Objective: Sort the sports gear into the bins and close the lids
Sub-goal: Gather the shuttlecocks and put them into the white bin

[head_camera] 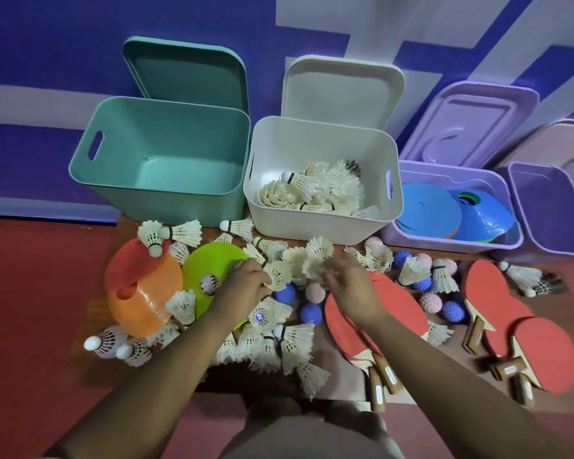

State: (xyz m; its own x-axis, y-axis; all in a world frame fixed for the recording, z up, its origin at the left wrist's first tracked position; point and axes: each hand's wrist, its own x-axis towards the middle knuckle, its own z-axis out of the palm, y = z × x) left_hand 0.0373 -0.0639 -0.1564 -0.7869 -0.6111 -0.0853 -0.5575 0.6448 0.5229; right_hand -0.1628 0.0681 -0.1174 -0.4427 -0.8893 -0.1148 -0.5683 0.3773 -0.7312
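My left hand (246,279) grips a white shuttlecock (277,274) over the green cone disc (209,260). My right hand (345,281) holds a bunch of shuttlecocks (314,258) just beside it. Several more shuttlecocks (279,342) lie scattered on the floor. The white bin (322,226) behind holds several shuttlecocks. The teal bin (159,150) at the left stands empty. The purple bin (444,241) at the right holds blue cone discs (428,210). All lids lean open against the wall.
Orange and red cone discs (143,293) lie at the left. Red table-tennis paddles (527,342) lie at the right and under my right arm. Spiky blue and pink balls (431,301) sit among them. A second purple bin (550,207) stands at far right.
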